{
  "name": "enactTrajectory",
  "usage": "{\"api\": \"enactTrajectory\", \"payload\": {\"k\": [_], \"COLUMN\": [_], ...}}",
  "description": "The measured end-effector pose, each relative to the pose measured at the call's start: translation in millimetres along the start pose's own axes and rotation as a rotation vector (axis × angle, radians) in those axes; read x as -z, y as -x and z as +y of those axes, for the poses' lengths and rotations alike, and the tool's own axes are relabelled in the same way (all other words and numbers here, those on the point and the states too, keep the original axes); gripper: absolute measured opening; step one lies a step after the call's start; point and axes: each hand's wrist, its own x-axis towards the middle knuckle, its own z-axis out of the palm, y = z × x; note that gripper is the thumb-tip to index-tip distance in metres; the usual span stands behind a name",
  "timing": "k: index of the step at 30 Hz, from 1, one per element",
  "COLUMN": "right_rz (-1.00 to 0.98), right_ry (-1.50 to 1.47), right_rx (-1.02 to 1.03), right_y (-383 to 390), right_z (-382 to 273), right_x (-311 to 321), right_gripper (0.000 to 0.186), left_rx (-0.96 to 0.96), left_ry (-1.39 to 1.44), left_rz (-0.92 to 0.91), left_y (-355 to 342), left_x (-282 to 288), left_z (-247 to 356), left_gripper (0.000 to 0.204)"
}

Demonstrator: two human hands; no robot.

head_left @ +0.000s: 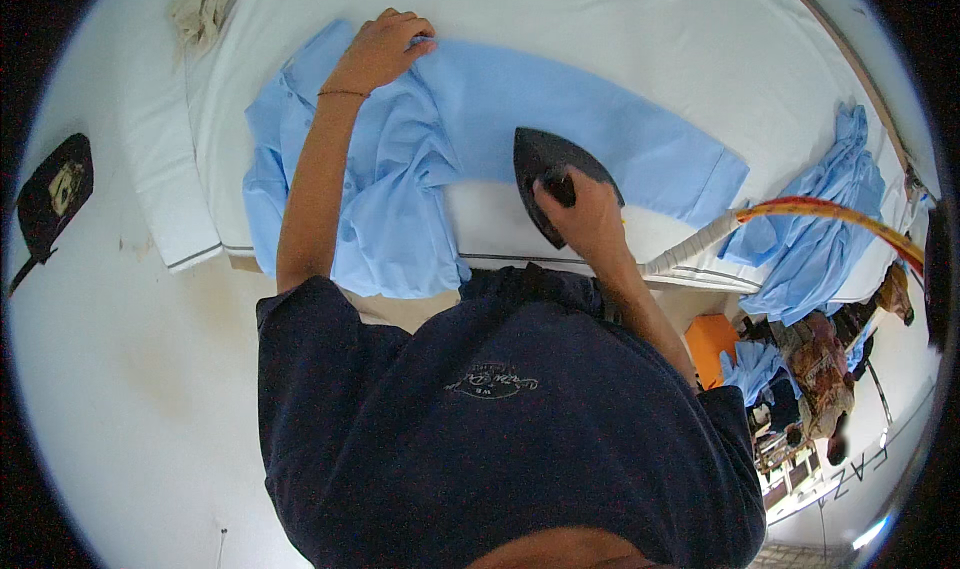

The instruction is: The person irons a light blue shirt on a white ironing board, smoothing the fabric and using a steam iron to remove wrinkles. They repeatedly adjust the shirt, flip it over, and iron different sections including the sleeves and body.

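A light blue shirt (385, 234) lies on a white cloth-covered table, its body bunched at the left and hanging over the near edge. Its sleeve (590, 104) stretches smooth to the right. At the sleeve's upper end, near the shoulder, my left hand (390, 47) has its fingers curled on the fabric, pinching it. My right hand (592, 219) is wrapped round the handle of a dark clothes iron (540, 159). The iron's pointed end faces away from me, and it overlaps the sleeve's near edge and the white cover.
A cord (800, 207), wrapped in white and then orange-yellow, runs right from beside my right wrist. More blue garments (820, 229) are heaped at the table's right end (640, 14). Beyond them are people (820, 369) and an orange object (710, 347). Beige cloth (205, 9) lies far left.
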Motion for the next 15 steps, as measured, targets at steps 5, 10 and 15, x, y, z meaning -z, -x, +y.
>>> {"api": "enactTrajectory", "payload": {"k": [5,10,15], "right_rz": [-0.003,-0.059,-0.053], "right_ry": [0.014,0.042,0.093], "right_rx": [-0.033,0.150,0.138], "right_y": [-47,-86,-135], "right_z": [-7,-63,-102], "right_x": [-16,-46,-64], "right_gripper": [0.042,0.046,0.048], "left_rx": [0.033,0.060,0.032], "left_ry": [0.055,0.067,-0.081], "left_rz": [-0.016,0.057,0.178], "left_y": [3,-2,1], "left_x": [4,1,6], "left_z": [-33,-31,-21], "left_gripper": [0.020,0.018,0.018]}}
